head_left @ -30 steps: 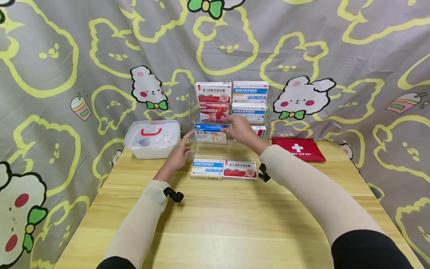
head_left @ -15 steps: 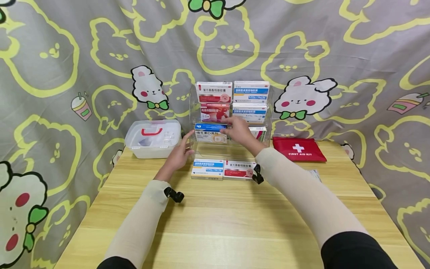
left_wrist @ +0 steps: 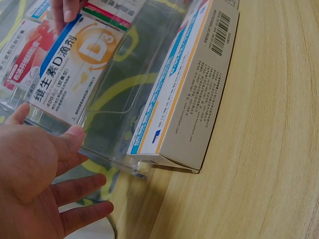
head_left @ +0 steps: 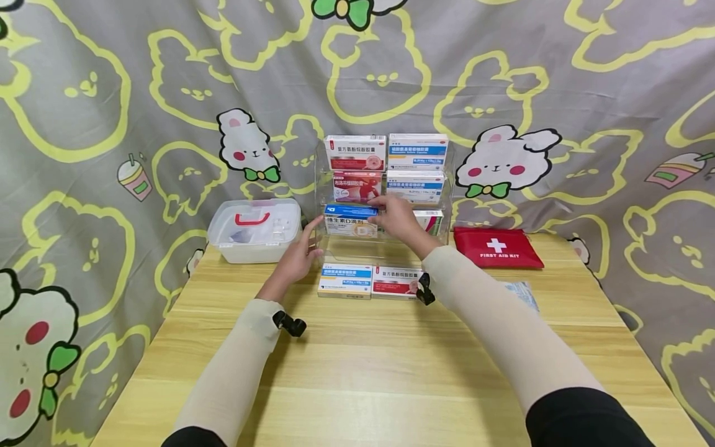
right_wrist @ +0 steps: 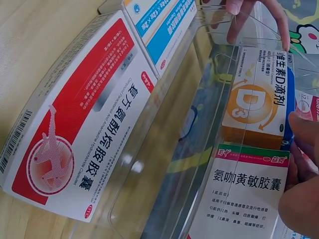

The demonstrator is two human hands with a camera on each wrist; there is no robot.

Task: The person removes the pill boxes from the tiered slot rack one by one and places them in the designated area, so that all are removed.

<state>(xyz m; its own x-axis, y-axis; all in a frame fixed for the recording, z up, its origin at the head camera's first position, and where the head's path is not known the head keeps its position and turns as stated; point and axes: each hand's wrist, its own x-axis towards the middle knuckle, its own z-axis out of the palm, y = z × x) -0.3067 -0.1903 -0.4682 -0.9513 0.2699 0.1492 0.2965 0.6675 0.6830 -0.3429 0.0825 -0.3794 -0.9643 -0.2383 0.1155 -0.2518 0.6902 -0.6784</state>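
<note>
In the head view a clear tiered display rack (head_left: 347,250) holds medicine boxes in rows. My right hand (head_left: 402,218) holds the vitamin D drops box (head_left: 350,225), white with a blue top, by its upper right corner in the lowest filled row. Beside that box, partly behind the hand, stands a white, green and pink capsule box (right_wrist: 244,194). My left hand (head_left: 296,254) rests at the rack's left side with fingers spread, thumb (left_wrist: 74,137) near the box's lower edge. A red ibuprofen box (head_left: 354,186) sits one tier up.
Flat before the rack lie a blue-white box (head_left: 344,281) and a red-white box (head_left: 393,282). A lidded clear bin (head_left: 254,233) stands left; a red first aid pouch (head_left: 497,248) and a silvery packet (head_left: 523,294) lie right. A patterned curtain (head_left: 380,68) hangs behind.
My right forearm has swung slightly left, uncovering more of the first aid pouch and the silvery packet. Both hands stay nearly in place, the right one still at the vitamin D drops box.
</note>
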